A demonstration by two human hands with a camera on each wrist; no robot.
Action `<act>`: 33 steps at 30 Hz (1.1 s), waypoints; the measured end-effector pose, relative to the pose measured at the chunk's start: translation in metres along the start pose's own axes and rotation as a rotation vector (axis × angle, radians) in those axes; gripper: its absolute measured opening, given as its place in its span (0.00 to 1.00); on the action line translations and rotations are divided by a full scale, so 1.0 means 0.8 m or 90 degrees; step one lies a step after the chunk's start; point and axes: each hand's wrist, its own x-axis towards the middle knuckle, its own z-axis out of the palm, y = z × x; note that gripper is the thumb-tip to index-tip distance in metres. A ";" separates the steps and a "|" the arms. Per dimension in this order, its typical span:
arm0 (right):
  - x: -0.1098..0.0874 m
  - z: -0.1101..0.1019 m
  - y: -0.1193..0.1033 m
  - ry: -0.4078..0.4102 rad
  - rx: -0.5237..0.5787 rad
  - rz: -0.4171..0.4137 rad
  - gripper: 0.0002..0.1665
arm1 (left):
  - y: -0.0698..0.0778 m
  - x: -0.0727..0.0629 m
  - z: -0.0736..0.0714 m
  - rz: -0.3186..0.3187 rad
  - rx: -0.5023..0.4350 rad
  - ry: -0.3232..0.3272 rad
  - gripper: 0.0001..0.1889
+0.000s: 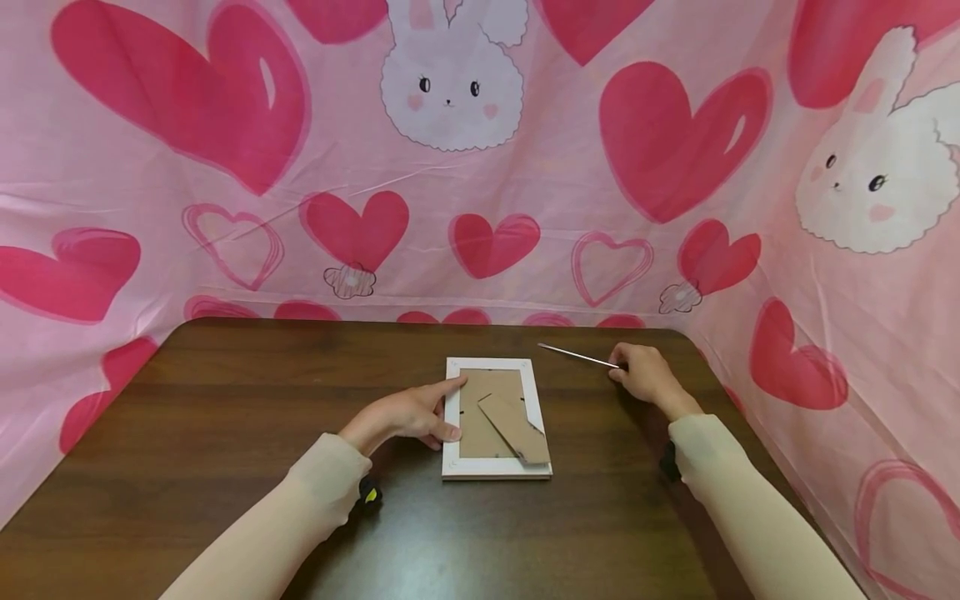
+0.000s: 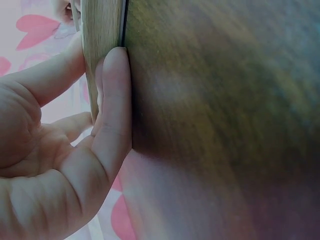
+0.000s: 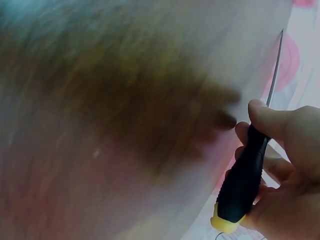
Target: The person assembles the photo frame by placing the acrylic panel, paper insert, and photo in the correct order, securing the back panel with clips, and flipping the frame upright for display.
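A white picture frame [image 1: 452,454] lies back side up on the table, its brown backing board [image 1: 480,437] and slanted stand [image 1: 517,429] showing. My left hand [image 1: 405,414] grips its left edge, thumb on the near part and index finger stretched toward the far corner. The left wrist view shows fingers along the frame's wood-coloured side [image 2: 102,30]. Off to the right, my right hand [image 1: 647,372] holds a screwdriver [image 3: 241,180] with a black handle and yellow end. Its thin metal shaft [image 1: 573,355] points left toward the frame, apart from it.
The dark brown wooden table [image 1: 225,417] ends at a far edge just beyond the frame. A pink cloth [image 1: 450,183] printed with hearts and rabbits hangs behind it and along both sides.
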 end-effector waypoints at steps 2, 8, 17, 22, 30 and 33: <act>0.003 0.001 0.002 -0.007 0.016 0.012 0.08 | 0.000 0.000 0.000 0.000 -0.003 0.000 0.52; 0.008 0.000 0.006 -0.051 0.062 0.053 0.07 | 0.000 0.000 0.001 -0.001 -0.004 0.000 0.52; 0.012 -0.007 0.008 -0.088 0.074 0.091 0.07 | 0.003 0.000 0.001 -0.001 0.005 -0.001 0.53; 0.012 -0.011 0.002 -0.083 0.058 0.072 0.06 | 0.003 -0.002 0.001 0.007 0.003 -0.005 0.52; 0.010 -0.025 -0.033 -0.035 0.054 0.027 0.08 | -0.003 -0.015 0.005 0.050 0.077 0.029 0.52; 0.009 -0.029 -0.055 -0.018 0.076 0.018 0.10 | -0.003 -0.019 0.007 0.050 0.115 0.052 0.54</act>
